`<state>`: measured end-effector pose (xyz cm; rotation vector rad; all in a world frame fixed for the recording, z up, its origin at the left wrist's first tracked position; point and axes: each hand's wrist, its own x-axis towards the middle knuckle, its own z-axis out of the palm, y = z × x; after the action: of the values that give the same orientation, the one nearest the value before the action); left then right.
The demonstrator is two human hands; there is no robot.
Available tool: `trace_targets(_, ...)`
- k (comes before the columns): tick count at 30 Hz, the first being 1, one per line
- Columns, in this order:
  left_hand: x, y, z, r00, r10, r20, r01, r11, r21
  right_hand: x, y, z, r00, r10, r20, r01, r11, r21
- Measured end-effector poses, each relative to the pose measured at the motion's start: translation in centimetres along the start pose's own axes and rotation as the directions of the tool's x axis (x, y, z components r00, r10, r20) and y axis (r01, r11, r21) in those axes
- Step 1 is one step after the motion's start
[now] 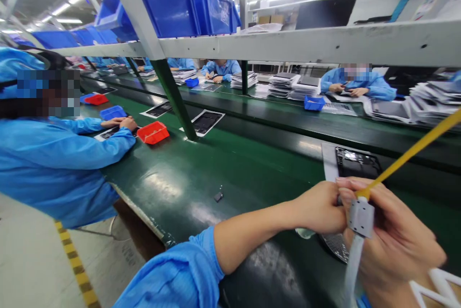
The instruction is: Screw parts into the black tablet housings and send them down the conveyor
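Note:
My left hand (320, 208) and my right hand (396, 245) meet above a green conveyor belt (223, 168). Both are closed around a small grey plastic connector (361, 216). A yellow cable (406, 159) runs from it to the upper right, and a white cable (353, 269) hangs down from it. Just beyond my fingers, a black device panel (356, 163) lies on a white sheet. Beneath my hands is a perforated metal piece (335, 247), partly hidden by them.
A co-worker in a blue coat (54, 168) rests both hands on a black panel, beside a red tray (153, 132). Blue bins (167, 7) line the overhead shelf. Stacks of panels (434, 101) and more workers sit across the belt. A small black part (218, 196) lies on it.

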<state>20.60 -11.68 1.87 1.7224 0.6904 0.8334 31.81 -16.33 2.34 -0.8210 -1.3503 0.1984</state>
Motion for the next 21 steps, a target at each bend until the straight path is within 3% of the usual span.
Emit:
trace_targets(4,-0.5,1.0,-0.1,0.997,0.052,-0.062,-0.054,0.998,-0.033,0.3,0.0,0.3,0.995,-0.077,0.069,0.068,0.989,0.13)
trace_targets(15,-1.0,1.2,-0.1,0.971,0.202,-0.129,-0.213,0.974,-0.073,2.6,-1.8,-0.5,0.969,-0.094,0.227,0.049,0.979,0.196)
trace_targets(18,-1.0,1.3,0.0,0.988,0.106,-0.111,-0.119,0.986,-0.115,2.8,-1.6,-1.2,0.965,-0.028,0.262,-0.018,0.985,0.171)
trace_targets(21,-1.1,1.4,0.3,0.995,-0.03,-0.099,0.017,0.992,-0.123,2.3,-1.9,-1.9,0.969,0.114,0.218,-0.144,0.981,0.13)
